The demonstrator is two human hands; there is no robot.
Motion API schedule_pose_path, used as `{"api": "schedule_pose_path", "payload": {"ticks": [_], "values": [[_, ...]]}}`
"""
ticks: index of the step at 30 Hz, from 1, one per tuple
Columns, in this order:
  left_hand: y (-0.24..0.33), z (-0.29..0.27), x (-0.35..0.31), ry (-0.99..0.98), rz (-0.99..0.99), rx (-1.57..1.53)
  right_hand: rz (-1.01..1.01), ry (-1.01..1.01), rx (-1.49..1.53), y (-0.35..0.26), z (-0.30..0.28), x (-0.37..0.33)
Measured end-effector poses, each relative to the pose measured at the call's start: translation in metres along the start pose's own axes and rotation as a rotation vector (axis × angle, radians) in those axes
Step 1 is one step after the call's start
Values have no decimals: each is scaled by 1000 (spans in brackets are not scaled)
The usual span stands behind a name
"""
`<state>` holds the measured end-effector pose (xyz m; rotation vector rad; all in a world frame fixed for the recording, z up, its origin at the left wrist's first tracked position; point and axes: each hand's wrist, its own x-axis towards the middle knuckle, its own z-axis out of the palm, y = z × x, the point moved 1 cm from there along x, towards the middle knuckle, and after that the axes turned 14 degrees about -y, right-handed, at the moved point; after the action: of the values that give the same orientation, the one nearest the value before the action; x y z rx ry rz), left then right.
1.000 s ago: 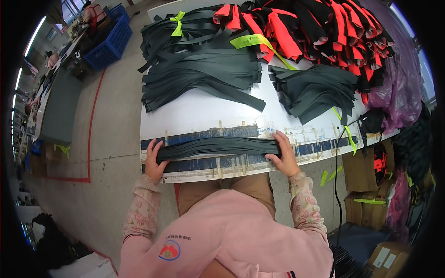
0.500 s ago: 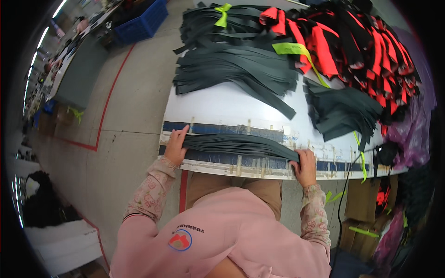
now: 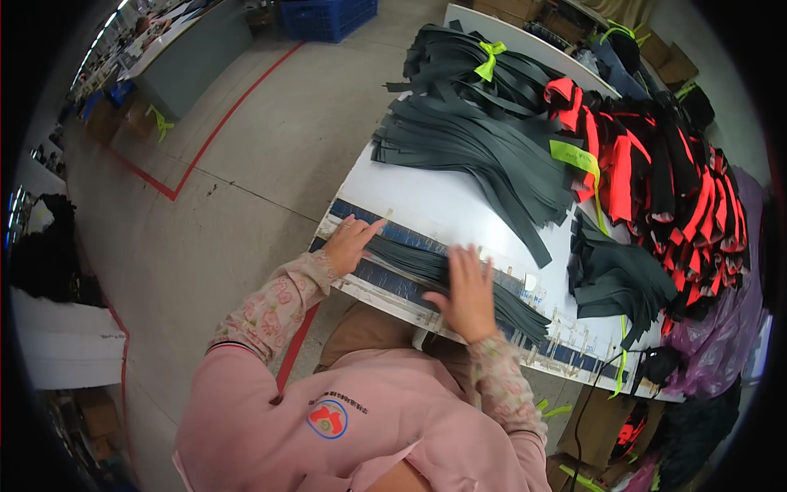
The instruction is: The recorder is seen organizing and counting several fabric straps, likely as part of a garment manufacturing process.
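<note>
We logged the strip bundle [image 3: 410, 259], dark grey-green, lying lengthwise along the near edge of the white table [image 3: 393, 184], beside dark blue bands [image 3: 389, 283]. Left hand [image 3: 348, 243] was at its left end, fingers stretched out; we couldn't tell if they pinched anything. Right hand [image 3: 471, 299] was over the middle, fingers fairly wide, thumb out leftward, no closed grip; blurred, so contact was unclear. We judged the bundle light, bendy, not fragile, probably smoothish, with layers apt to slide and fan if only a few were taken. Best hold, we reckoned: thumb and fingers around the whole stack near each end, edges squeezed together. Looser strip piles [image 3: 467, 148] lay behind, ends splayed.
</note>
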<state>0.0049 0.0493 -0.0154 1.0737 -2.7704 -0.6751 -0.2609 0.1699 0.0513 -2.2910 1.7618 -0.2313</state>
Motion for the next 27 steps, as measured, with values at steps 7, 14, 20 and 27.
{"api": "schedule_pose_path", "payload": {"ticks": [7, 14, 20, 27], "values": [[3, -28, -2, -40, -176, -725, -122, -269, 50, -10, 14, 80], [22, -70, 17, -188, 631, -1409, -312, -482, 1005, -12, -97, 66], [123, -151, 47, -153, 1000, -1128, -481, -605, 1457, -12, -132, 56], [175, -194, 32, -240, 830, -1130, -518, -405, 1393, -17, -153, 37]]}}
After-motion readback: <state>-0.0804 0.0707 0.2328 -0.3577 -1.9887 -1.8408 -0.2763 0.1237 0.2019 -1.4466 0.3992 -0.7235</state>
